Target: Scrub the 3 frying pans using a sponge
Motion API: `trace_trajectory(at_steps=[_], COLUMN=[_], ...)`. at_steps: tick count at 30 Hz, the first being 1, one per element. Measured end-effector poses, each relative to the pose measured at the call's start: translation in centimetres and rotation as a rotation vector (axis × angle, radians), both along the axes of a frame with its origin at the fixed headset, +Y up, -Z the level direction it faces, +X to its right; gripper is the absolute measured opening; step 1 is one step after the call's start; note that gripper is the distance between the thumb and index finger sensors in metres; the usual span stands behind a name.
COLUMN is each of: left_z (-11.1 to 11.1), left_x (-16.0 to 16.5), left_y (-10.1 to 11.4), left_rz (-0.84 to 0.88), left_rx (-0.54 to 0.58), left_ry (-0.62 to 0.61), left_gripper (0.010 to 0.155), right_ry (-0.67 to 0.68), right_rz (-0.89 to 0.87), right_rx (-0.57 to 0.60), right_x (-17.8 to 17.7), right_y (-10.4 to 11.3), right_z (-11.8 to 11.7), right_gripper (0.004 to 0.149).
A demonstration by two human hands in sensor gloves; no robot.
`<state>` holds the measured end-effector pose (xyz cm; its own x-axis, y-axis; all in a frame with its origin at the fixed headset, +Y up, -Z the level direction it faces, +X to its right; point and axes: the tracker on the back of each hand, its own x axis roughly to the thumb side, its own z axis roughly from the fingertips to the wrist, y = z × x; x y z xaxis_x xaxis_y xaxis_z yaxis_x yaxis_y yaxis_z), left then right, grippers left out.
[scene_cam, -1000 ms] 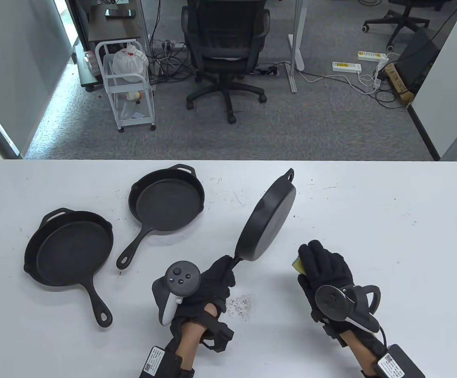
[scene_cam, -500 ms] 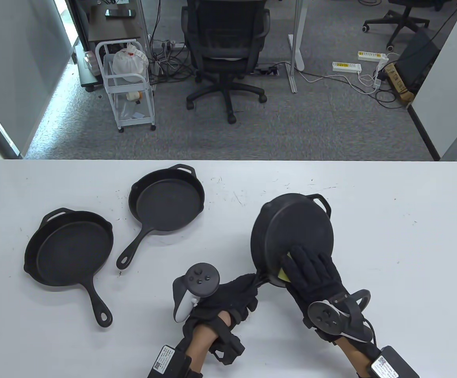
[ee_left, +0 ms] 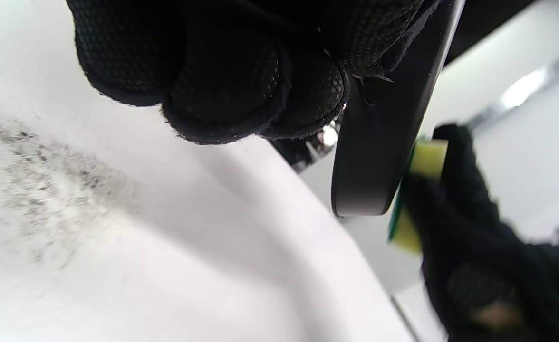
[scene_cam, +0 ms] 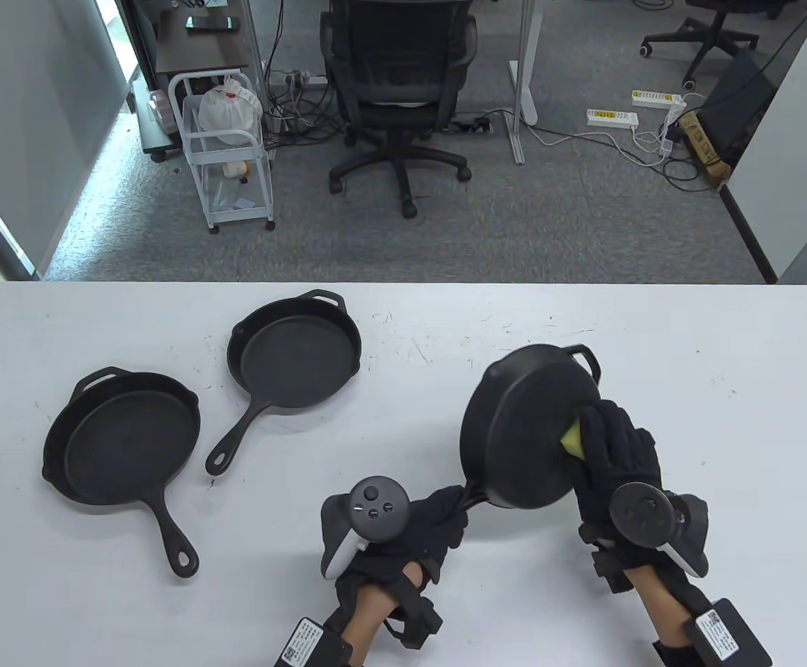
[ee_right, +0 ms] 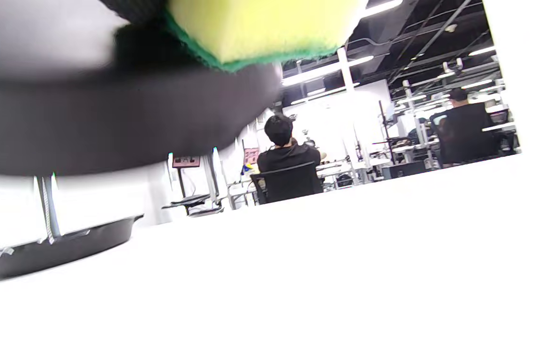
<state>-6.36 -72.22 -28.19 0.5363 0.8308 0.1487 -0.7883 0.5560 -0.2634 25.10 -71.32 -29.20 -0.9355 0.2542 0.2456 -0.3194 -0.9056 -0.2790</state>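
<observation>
My left hand (scene_cam: 438,524) grips the handle of a black frying pan (scene_cam: 525,431), held tilted above the table with its underside facing up. My right hand (scene_cam: 612,451) presses a yellow and green sponge (scene_cam: 571,438) against that underside, near its right edge. In the left wrist view the pan's rim (ee_left: 379,142) is edge-on, with the sponge (ee_left: 415,199) against it. The sponge (ee_right: 260,28) fills the top of the right wrist view. Two more black pans lie upright on the table: one at the left (scene_cam: 121,434), one behind it (scene_cam: 295,351).
Dark crumbs lie on the white table (scene_cam: 723,389) near my left hand. Beyond the table's far edge stand an office chair (scene_cam: 396,90) and a white wire cart (scene_cam: 226,149). People sit at desks in the background of the right wrist view.
The pan has turned from edge-on to underside up and shifted right. My right hand brought the sponge onto it and slid it from the near edge toward the right side.
</observation>
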Motion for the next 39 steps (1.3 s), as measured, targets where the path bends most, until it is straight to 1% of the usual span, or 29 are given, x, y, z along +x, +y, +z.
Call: trace_trajectory(at_steps=[2,4,6,7,8,11,13,14,16,17,18,20,22,24,26,28,30,32,34,36,39], left_z=[0.0,0.0,0.0,0.0,0.0,0.4,0.7,0.9,1.0,1.1,1.1,0.9,0.7,0.6,0.5,0.4,0.6,0.8,1.0,1.3,1.7], left_x=[-0.5,-0.6,-0.3,-0.1,0.4,1.5,2.2,2.5,2.7,2.8,2.8,2.4,1.8,1.1,0.6,0.4,0.7,1.3,2.0,2.6,3.2], left_y=[0.2,0.3,0.1,0.1,0.1,0.6,1.0,1.1,1.1,1.1,1.1,0.9,0.8,0.8,0.8,0.7,0.9,1.2,1.5,1.5,1.8], left_rz=[0.039,0.023,-0.011,-0.033,-0.089,-0.230,-0.298,-0.308,-0.283,-0.273,-0.271,-0.241,-0.197,-0.147,-0.104,-0.102,-0.159,-0.270,-0.332,-0.347,-0.392], left_rx=[-0.014,-0.006,-0.013,-0.013,-0.002,0.049,0.074,0.082,0.072,0.079,0.088,0.092,0.098,0.093,0.077,0.070,0.085,0.124,0.145,0.143,0.176], left_ry=[0.012,0.011,-0.013,-0.032,-0.076,-0.145,-0.198,-0.227,-0.250,-0.238,-0.224,-0.168,-0.108,-0.068,-0.040,-0.038,-0.061,-0.109,-0.160,-0.206,-0.227], left_gripper=[0.057,0.057,0.057,0.057,0.057,0.057,0.058,0.058,0.058,0.058,0.057,0.058,0.058,0.057,0.058,0.058,0.058,0.058,0.058,0.058,0.058], right_ry=[0.065,0.130,0.187,0.198,0.204,0.169,0.108,0.070,0.018,-0.005,-0.021,-0.058,-0.050,-0.006,0.070,0.143,0.188,0.195,0.162,0.113,0.037], right_rz=[0.042,0.097,0.157,0.170,0.180,0.158,0.108,0.035,-0.085,-0.136,-0.148,-0.126,-0.086,-0.042,0.016,0.104,0.153,0.171,0.171,0.114,-0.017], right_rx=[0.042,0.101,0.170,0.187,0.219,0.216,0.197,0.199,0.154,0.119,0.102,0.033,-0.001,-0.013,0.030,0.108,0.163,0.219,0.269,0.288,0.211], right_x=[-1.6,-3.3,-5.2,-5.6,-6.1,-5.7,-4.3,-3.1,-1.0,0.2,0.7,1.8,1.6,0.4,-1.5,-3.9,-5.8,-6.6,-6.5,-5.2,-2.4], right_y=[0.1,0.4,0.8,0.9,1.4,2.5,3.5,4.0,4.1,3.8,3.5,2.1,1.1,0.3,0.1,0.4,0.8,1.5,2.4,3.3,3.3], right_z=[0.8,1.7,2.7,3.0,3.4,3.6,3.4,3.1,2.2,1.7,1.4,0.7,0.5,0.7,1.4,2.6,3.8,4.7,5.1,4.8,3.3], right_gripper=[0.069,0.068,0.068,0.068,0.068,0.069,0.069,0.069,0.069,0.069,0.069,0.068,0.068,0.068,0.068,0.069,0.069,0.069,0.069,0.069,0.069])
